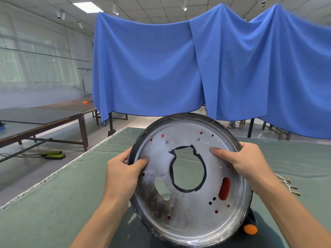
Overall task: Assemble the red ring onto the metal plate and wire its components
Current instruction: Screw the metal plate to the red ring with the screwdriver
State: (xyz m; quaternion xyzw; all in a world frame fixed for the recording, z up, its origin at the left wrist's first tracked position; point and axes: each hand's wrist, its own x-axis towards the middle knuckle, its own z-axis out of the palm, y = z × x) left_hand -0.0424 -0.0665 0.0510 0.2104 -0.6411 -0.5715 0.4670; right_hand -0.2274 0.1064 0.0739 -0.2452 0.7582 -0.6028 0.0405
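over a green cloth-covered table, backed by blue drapes, the left hand and right hand grip the round perforated metal plate upright by its rim, thumbs on its face; red shows through its holes. best keep holes aligned, pressure even.

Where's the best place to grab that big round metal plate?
By its raised outer rim, from opposite sides, thumbs on the face. The metal plate is wide, flat and tilted upright, and the left hand and right hand already hold it so. The central cutout's edge looks jagged.

Red ring mostly hidden behind metal plate
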